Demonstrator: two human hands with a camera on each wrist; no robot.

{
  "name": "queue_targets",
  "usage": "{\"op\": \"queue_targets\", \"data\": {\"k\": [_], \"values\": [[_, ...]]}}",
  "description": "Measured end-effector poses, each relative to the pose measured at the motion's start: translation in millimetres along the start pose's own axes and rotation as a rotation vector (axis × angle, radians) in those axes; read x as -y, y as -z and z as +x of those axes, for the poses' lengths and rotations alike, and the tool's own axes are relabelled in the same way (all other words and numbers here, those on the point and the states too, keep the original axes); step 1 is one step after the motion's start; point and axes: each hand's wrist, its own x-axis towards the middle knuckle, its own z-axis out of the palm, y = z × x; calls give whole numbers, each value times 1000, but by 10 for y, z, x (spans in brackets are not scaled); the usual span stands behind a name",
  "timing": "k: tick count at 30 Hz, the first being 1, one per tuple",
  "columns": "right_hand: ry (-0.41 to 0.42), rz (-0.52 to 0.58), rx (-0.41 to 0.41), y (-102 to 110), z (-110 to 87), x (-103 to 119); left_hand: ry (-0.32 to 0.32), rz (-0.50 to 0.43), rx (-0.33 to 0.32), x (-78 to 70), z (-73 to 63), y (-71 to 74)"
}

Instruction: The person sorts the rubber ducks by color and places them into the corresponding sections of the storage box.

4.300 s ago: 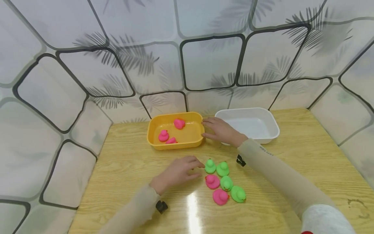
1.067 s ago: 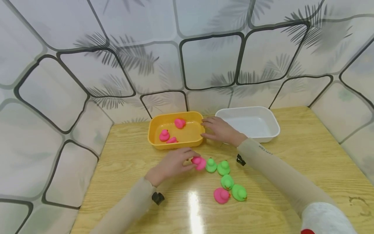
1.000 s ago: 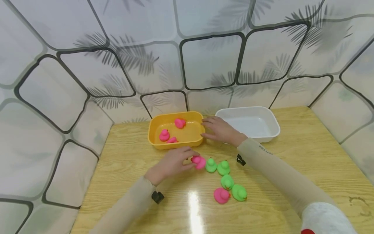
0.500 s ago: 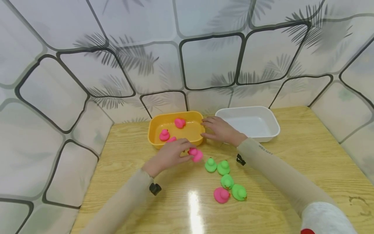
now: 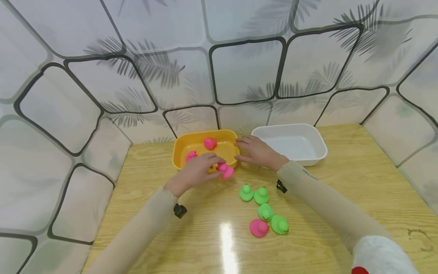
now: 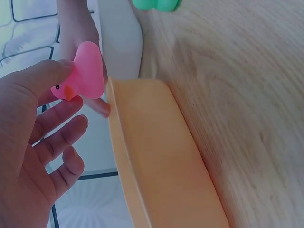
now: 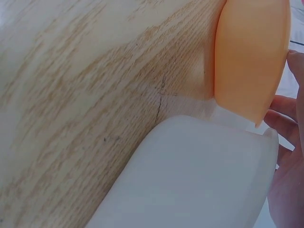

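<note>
Between thumb and fingers my left hand [image 5: 194, 170] pinches a pink rubber duck [image 5: 226, 171], raised at the front rim of the orange tub [image 5: 178, 161]. In the left wrist view the duck [image 6: 89, 71] is held near its head, with the other fingers loosely bent below. My right hand [image 5: 257, 151] lies with extended fingers at the tub's right rim; in the right wrist view its fingertips are at the orange wall [image 7: 247, 57]. Inside the tub are pink ducks, one at the back [image 5: 210, 143] and one at the left [image 5: 191, 155], partly behind my left hand.
A white tub [image 5: 321, 154] stands right of the orange one, partly behind my right hand. On the wooden table [image 5: 143, 213], several green ducks [image 5: 265, 212] sit in a cluster with one pink duck [image 5: 259, 228]. A patterned wall [image 5: 246, 76] closes off the back.
My left hand has taken a pink duck from the cluster, moved it left, then lifted it up to the orange tub's front rim. My right hand has stayed in place.
</note>
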Motion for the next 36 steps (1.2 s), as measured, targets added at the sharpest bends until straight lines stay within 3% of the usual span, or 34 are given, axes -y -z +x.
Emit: {"op": "queue_targets", "data": {"k": [20, 28, 36], "values": [[-11, 7, 17, -5, 10, -13, 49, 85, -18, 307, 125, 131], [6, 10, 6, -15, 7, -24, 136, -8, 12, 441, 170, 247], [12, 10, -8, -14, 2, -25, 167, 15, -11, 554, 200, 378]]}}
